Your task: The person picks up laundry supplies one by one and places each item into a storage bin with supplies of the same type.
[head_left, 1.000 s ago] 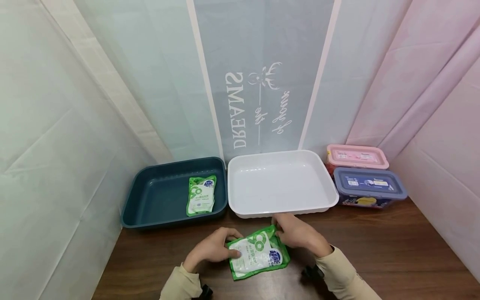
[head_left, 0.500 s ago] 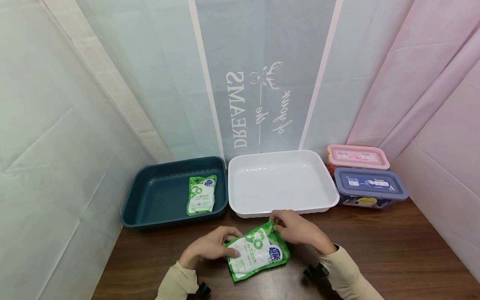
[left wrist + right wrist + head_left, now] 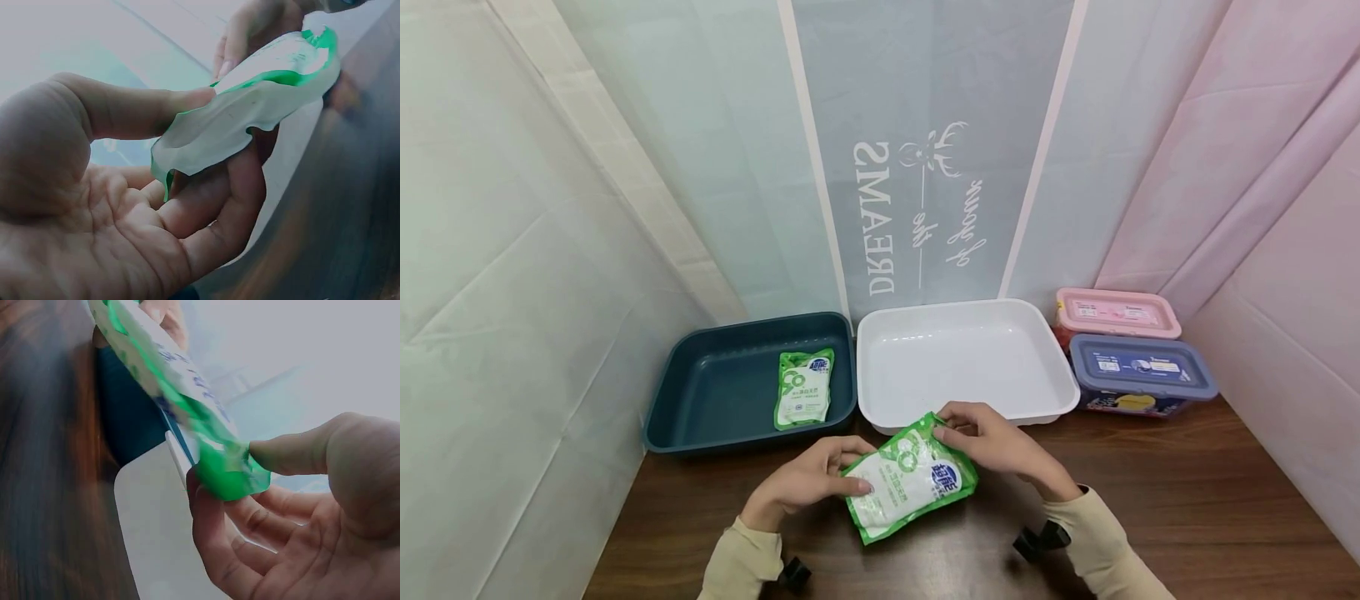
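A green and white pouch is held just above the wooden table, in front of the white tray. My left hand pinches its near left edge between thumb and fingers; the left wrist view shows the pouch in that pinch. My right hand pinches the far right corner, and the right wrist view shows the pouch with thumb and fingers on it. A second, like pouch lies flat in the dark teal tray.
The teal and white trays stand side by side against the back curtain. A pink lidded box and a blue lidded box stand at the right of the white tray. Curtains wall in the table on the left, back and right.
Both hands have lifted the pouch off the table and carried it a little toward the trays. The pouch in the teal tray has not moved.
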A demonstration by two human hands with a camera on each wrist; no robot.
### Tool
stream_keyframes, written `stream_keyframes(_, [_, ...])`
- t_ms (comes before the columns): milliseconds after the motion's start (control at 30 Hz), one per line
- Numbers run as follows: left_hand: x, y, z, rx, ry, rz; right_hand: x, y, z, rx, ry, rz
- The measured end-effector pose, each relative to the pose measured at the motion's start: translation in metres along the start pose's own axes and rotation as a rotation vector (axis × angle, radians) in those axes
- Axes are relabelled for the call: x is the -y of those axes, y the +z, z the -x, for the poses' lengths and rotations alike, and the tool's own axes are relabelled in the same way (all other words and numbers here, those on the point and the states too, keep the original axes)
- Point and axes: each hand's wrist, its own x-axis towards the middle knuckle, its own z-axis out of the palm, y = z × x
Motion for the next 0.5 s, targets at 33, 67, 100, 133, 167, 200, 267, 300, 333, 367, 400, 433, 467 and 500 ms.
stream_keyframes(33, [-0.001, -0.001, 0.001, -0.004, 0.009, 0.012, 0.000, 0.000, 0.000, -0.002, 0.010, -0.024])
stream_keyframes(67, [-0.002, -0.001, 0.002, -0.009, 0.017, 0.022, -0.001, 0.000, -0.001, -0.003, 0.018, -0.047])
stream_keyframes(100, [-0.002, -0.002, 0.003, -0.016, 0.025, 0.035, -0.001, -0.001, -0.001, -0.006, 0.021, -0.067])
stream_keyframes(133, [-0.003, -0.002, 0.004, -0.022, 0.036, 0.049, -0.001, -0.001, -0.002, -0.006, 0.024, -0.094])
stream_keyframes(167, [-0.003, -0.003, 0.004, -0.030, 0.045, 0.057, -0.001, -0.001, -0.002, -0.003, 0.022, -0.126])
stream_keyframes(200, [-0.003, -0.004, 0.005, -0.039, 0.050, 0.068, -0.001, -0.001, -0.003, 0.001, 0.021, -0.164])
stream_keyframes(267, [-0.004, -0.005, 0.006, -0.061, 0.062, 0.088, -0.001, 0.000, -0.004, 0.013, 0.022, -0.252])
stream_keyframes(300, [-0.004, -0.006, 0.006, -0.073, 0.066, 0.094, -0.001, 0.000, -0.005, 0.018, 0.019, -0.293])
stream_keyframes(333, [-0.004, -0.006, 0.006, -0.085, 0.070, 0.100, -0.001, 0.001, -0.006, 0.020, 0.021, -0.331])
stream_keyframes(367, [-0.005, -0.006, 0.006, -0.100, 0.068, 0.103, -0.001, 0.002, -0.007, 0.018, 0.023, -0.366])
stream_keyframes(400, [-0.005, -0.006, 0.007, -0.112, 0.070, 0.109, -0.002, 0.003, -0.008, 0.012, 0.026, -0.399])
stream_keyframes(433, [-0.006, -0.005, 0.007, -0.121, 0.074, 0.113, -0.002, 0.005, -0.009, 0.002, 0.029, -0.427])
stream_keyframes(467, [-0.006, -0.005, 0.007, -0.132, 0.076, 0.119, -0.003, 0.006, -0.010, -0.012, 0.032, -0.455])
stream_keyframes(500, [-0.006, -0.005, 0.006, -0.143, 0.078, 0.122, -0.004, 0.008, -0.011, -0.029, 0.037, -0.488])
